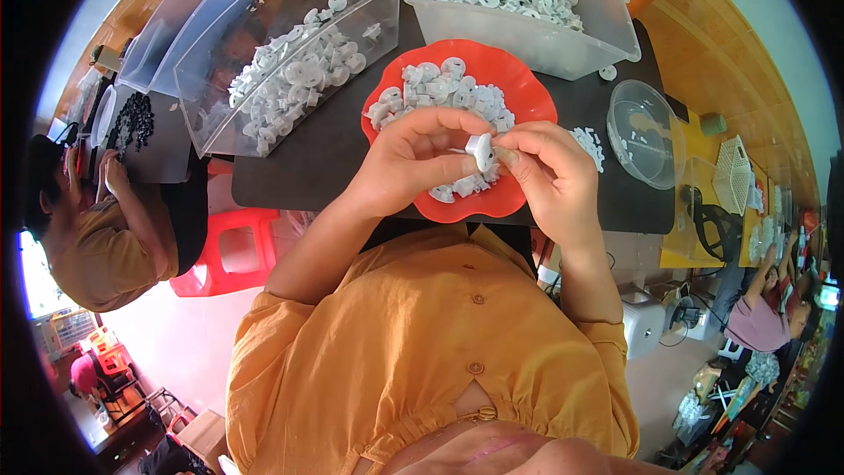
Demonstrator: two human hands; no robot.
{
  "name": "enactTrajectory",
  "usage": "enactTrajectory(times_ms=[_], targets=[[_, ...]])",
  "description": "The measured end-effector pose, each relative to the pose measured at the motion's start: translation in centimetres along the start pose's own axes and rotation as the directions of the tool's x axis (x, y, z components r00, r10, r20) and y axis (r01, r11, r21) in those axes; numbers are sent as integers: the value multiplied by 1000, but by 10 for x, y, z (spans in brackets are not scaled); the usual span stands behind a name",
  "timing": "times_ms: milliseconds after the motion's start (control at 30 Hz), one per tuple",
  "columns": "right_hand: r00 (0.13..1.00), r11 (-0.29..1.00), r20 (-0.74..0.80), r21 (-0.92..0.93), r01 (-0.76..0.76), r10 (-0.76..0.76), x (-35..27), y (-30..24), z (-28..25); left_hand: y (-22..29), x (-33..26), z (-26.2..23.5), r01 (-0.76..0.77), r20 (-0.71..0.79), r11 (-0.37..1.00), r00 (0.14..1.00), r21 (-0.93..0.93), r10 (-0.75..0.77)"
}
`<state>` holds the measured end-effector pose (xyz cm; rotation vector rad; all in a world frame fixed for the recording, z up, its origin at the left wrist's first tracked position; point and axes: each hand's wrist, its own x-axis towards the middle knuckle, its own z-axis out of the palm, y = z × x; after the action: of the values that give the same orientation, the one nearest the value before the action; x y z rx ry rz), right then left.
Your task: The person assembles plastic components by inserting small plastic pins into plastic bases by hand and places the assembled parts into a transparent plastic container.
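Observation:
Over a red scalloped dish [530,104], my left hand [400,163] pinches a small white plastic part with a round, disc-like head [481,151] between thumb and fingers. My right hand [554,178] meets it from the other side. Its thumb and forefinger are pressed together at the disc's face, and whatever is between them is too small to make out. The dish holds many white plastic pieces [431,88], some with round heads, some smaller. My hands hide part of the dish and its contents.
On the dark table [308,178] stand a clear bin [198,97] of white parts and a fuller translucent tub [563,48]. A round clear bowl [646,154] sits right, beside tiny white pieces [587,148]. A red stool [233,251] and a co-worker [114,246] are left.

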<state>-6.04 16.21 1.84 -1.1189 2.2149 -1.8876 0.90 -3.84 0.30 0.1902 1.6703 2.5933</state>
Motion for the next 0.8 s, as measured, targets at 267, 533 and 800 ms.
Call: enactTrajectory(times_ms=[267,533,800], targets=[[997,993,31,-95,70,-67,7,-20,10,1,-5,-10,-61,26,996,998,-69,63],[992,974,43,-186,126,-120,11,-30,9,5,-9,-10,-145,24,985,989,91,144],[993,993,105,-96,66,-56,10,-30,6,3,-8,-9,-139,6,960,990,244,142]])
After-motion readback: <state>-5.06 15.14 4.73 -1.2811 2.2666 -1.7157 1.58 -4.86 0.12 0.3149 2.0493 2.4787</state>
